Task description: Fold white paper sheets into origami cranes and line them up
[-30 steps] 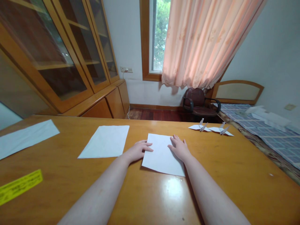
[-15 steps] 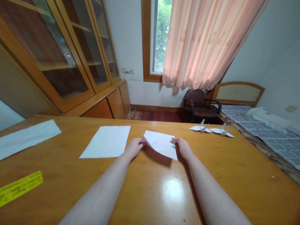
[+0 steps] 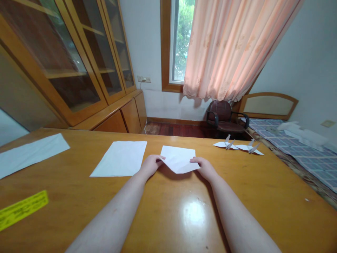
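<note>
White paper [image 3: 179, 159]; pink curtain [image 3: 226, 49] (floral); blue checked bedcover [image 3: 286, 147].

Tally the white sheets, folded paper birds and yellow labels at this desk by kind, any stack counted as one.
White sheet held between left hand and right hand: 1
Loose white sheets on the desk: 2
Folded paper birds: 2
Yellow label: 1
Total: 6

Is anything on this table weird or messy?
One small thing: a tiny white speck lies alone on the right side of the table, away from the held paper. It's too small to tell what it is.
</note>
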`<control>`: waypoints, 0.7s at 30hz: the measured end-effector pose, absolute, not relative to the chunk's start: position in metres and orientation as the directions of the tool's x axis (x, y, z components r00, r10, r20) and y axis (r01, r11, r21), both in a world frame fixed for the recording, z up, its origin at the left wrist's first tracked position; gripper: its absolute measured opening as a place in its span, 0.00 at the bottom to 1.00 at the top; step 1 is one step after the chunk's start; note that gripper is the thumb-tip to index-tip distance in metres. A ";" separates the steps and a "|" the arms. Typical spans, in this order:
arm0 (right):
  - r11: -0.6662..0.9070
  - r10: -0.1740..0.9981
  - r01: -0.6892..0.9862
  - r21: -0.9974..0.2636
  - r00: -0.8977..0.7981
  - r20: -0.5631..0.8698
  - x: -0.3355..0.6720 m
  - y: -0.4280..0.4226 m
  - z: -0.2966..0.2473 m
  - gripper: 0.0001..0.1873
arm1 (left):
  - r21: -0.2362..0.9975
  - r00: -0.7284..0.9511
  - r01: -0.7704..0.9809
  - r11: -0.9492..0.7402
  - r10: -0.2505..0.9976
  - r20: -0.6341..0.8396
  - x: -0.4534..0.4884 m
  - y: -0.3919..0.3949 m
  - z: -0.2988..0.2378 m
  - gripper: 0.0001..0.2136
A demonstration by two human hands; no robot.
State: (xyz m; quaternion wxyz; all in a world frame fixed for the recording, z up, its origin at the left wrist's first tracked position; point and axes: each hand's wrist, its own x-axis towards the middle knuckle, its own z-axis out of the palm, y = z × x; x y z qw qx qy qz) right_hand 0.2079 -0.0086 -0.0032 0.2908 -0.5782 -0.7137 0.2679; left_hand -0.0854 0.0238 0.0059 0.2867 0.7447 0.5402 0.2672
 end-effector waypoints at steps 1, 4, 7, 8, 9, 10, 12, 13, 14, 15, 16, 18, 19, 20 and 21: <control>0.196 0.980 0.670 -0.716 -0.169 0.110 0.209 -0.008 -0.004 0.14 | 0.699 0.301 0.650 -0.298 0.946 0.123 -0.086 0.024 0.005 0.12; 0.211 0.976 0.697 -0.685 -0.187 0.111 0.209 -0.008 0.000 0.12 | 0.652 0.318 0.684 -0.327 0.938 0.137 -0.086 0.025 0.004 0.10; 0.187 0.982 0.716 -0.672 -0.159 0.103 0.209 -0.010 0.007 0.13 | 0.597 0.264 0.761 -0.255 0.962 0.073 -0.084 0.025 0.008 0.12; 0.162 0.987 0.729 -0.665 -0.133 0.095 0.209 -0.010 0.009 0.14 | 0.567 0.237 0.792 -0.228 0.970 0.059 -0.084 0.025 0.010 0.14; 0.135 0.991 0.746 -0.653 -0.104 0.087 0.209 -0.010 0.010 0.14 | 0.535 0.209 0.820 -0.204 0.976 0.051 -0.083 0.024 0.011 0.15; 0.112 0.994 0.766 -0.633 -0.078 0.080 0.209 -0.010 0.010 0.15 | 0.505 0.189 0.843 -0.186 0.981 0.046 -0.082 0.024 0.012 0.16; 0.087 0.996 0.807 -0.585 -0.049 0.081 0.210 -0.008 0.008 0.16 | 0.471 0.174 0.865 -0.173 0.984 0.042 -0.082 0.023 0.012 0.17; 0.083 0.995 0.822 -0.564 -0.038 0.091 0.210 -0.007 0.007 0.16 | 0.462 0.174 0.869 -0.174 0.984 0.044 -0.081 0.023 0.012 0.17; 0.079 0.994 0.832 -0.550 -0.028 0.101 0.210 -0.006 0.005 0.16 | 0.457 0.175 0.871 -0.179 0.983 0.051 -0.081 0.022 0.011 0.17; 0.071 0.994 0.836 -0.543 -0.014 0.108 0.211 -0.005 0.003 0.16 | 0.453 0.177 0.872 -0.185 0.982 0.061 -0.081 0.022 0.010 0.16; 0.059 0.994 0.837 -0.544 0.002 0.112 0.211 -0.004 0.002 0.16 | 0.452 0.178 0.871 -0.191 0.981 0.072 -0.081 0.022 0.010 0.15; 0.035 0.993 0.829 -0.559 0.032 0.110 0.211 -0.003 -0.001 0.14 | 0.461 0.170 0.866 -0.192 0.981 0.090 -0.081 0.021 0.009 0.11; 0.029 0.993 0.822 -0.569 0.041 0.110 0.211 -0.003 -0.001 0.14 | 0.470 0.158 0.863 -0.183 0.983 0.094 -0.080 0.020 0.009 0.10; 0.028 0.992 0.814 -0.581 0.046 0.113 0.211 -0.003 -0.002 0.14 | 0.479 0.142 0.861 -0.170 0.985 0.094 -0.080 0.020 0.009 0.10; 0.032 0.992 0.805 -0.593 0.048 0.119 0.211 -0.004 -0.002 0.15 | 0.486 0.123 0.861 -0.153 0.988 0.093 -0.079 0.020 0.009 0.11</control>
